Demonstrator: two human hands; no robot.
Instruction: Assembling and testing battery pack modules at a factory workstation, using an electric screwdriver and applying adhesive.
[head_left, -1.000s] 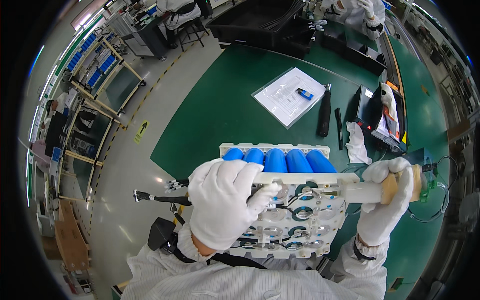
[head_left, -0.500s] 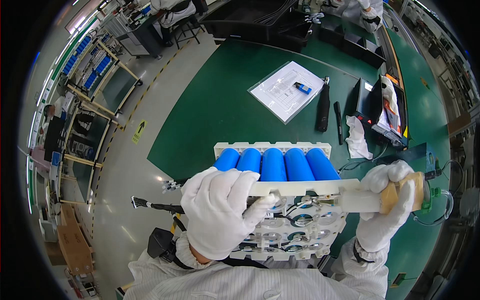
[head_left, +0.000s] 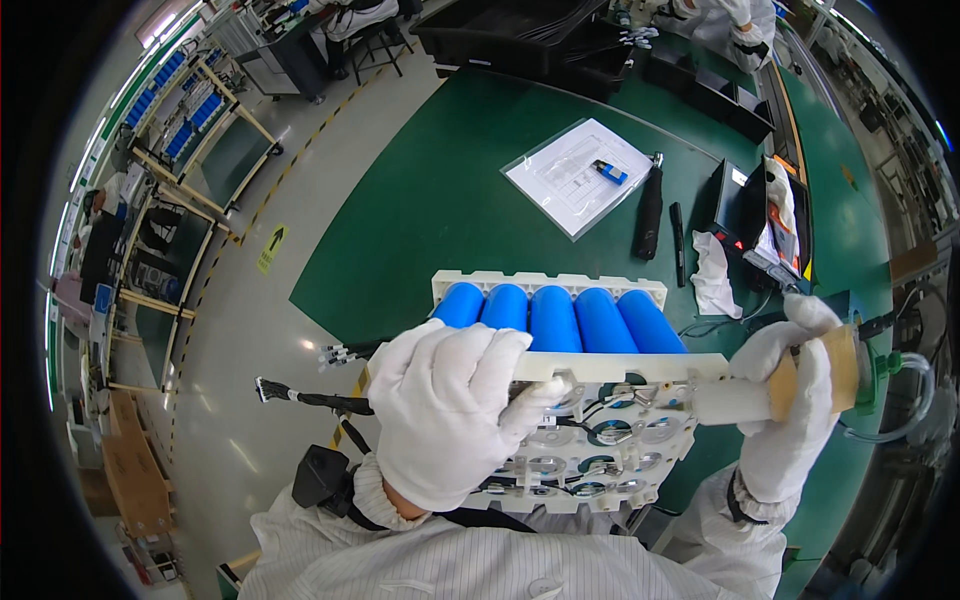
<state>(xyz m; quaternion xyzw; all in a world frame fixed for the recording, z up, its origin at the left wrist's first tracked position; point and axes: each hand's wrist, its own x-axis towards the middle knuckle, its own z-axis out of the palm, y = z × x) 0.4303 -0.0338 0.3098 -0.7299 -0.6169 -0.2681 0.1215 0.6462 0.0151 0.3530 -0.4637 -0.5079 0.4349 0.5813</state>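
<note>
A battery pack (head_left: pixel 590 368) of blue cylindrical cells in a white plastic frame stands at the table's near edge, close to my body. Wires and round cell ends show on its near face. My left hand (head_left: pixel 450 410), in a white glove, grips the frame's upper left edge, thumb on the near side. In my gloved right hand (head_left: pixel 795 400) is a glue dispensing syringe (head_left: pixel 735 402), a translucent barrel wrapped in tan tape, with a green cap and clear tube at its right end. The syringe lies level, its left end at the pack's right upper corner; the tip is hard to make out.
Beyond the pack lie a paper sheet in a clear sleeve (head_left: pixel 580 180), a black screwdriver-like tool (head_left: pixel 648 215), a black pen (head_left: pixel 677 245) and a crumpled white cloth (head_left: pixel 713 275). Black bins (head_left: pixel 500 40) stand at the back. A black cable bundle (head_left: pixel 315 398) sticks out left.
The view has shifted slightly. My left hand keeps its grip on the pack, and my right hand with the syringe has moved a little to the right, its fingers slightly changed.
</note>
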